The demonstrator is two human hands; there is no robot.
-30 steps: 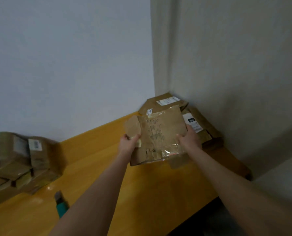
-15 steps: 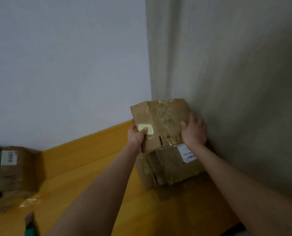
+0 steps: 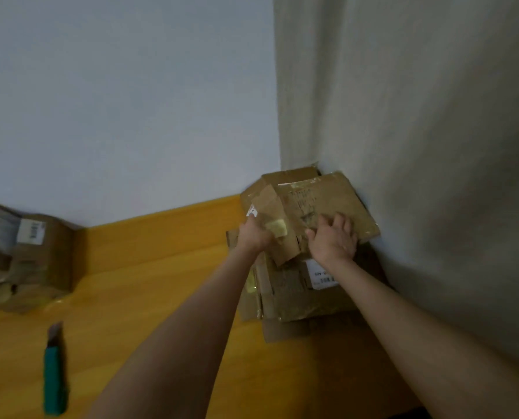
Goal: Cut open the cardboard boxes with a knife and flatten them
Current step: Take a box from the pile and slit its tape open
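Observation:
A flattened cardboard box (image 3: 328, 201) with handwriting and tape lies on top of a pile of flattened boxes (image 3: 294, 297) in the far right corner of the yellow table (image 3: 161, 297). My left hand (image 3: 253, 234) grips its folded left flap. My right hand (image 3: 332, 240) presses flat on its near edge, fingers spread. A green-handled knife (image 3: 54, 376) lies on the table at the near left, away from both hands. Several uncut brown boxes (image 3: 25, 255) with white labels stand at the far left against the wall.
A white wall runs behind the table and a grey wall closes the right side, meeting at the corner by the pile. The table's front edge shows at the lower right.
The flattened box went from held upright in front of the pile to lying on top of it. My right hand shifted from gripping its edge to pressing down on it.

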